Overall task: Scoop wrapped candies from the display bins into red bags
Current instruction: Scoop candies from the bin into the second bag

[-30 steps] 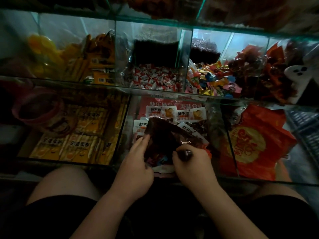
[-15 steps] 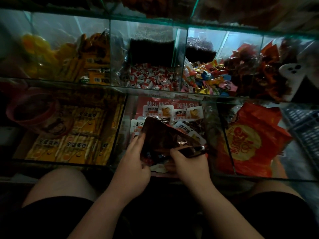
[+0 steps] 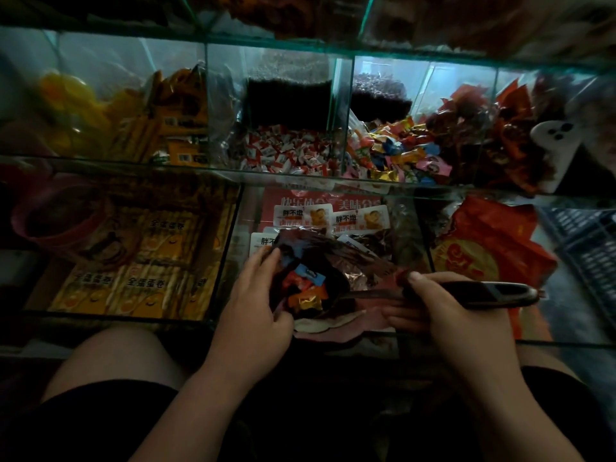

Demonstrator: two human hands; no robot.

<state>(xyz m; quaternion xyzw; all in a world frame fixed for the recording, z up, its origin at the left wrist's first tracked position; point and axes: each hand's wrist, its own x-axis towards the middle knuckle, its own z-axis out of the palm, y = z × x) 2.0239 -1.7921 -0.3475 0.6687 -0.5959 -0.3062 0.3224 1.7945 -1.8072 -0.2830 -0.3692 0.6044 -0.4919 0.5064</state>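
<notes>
While one red bag sits over the middle lower bin, left hand grips its mouth open; right hand clamps one scoop. Versus 0.5 s ago: handle now level, several candies visible inside.

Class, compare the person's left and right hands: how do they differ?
The left hand holds the bag open at its mouth; the right hand grips the scoop by its handle. The left hand's fingers and thumb spread across the bag; the right hand's curl round the handle, thumb on top. Both work at the same bag.
</notes>
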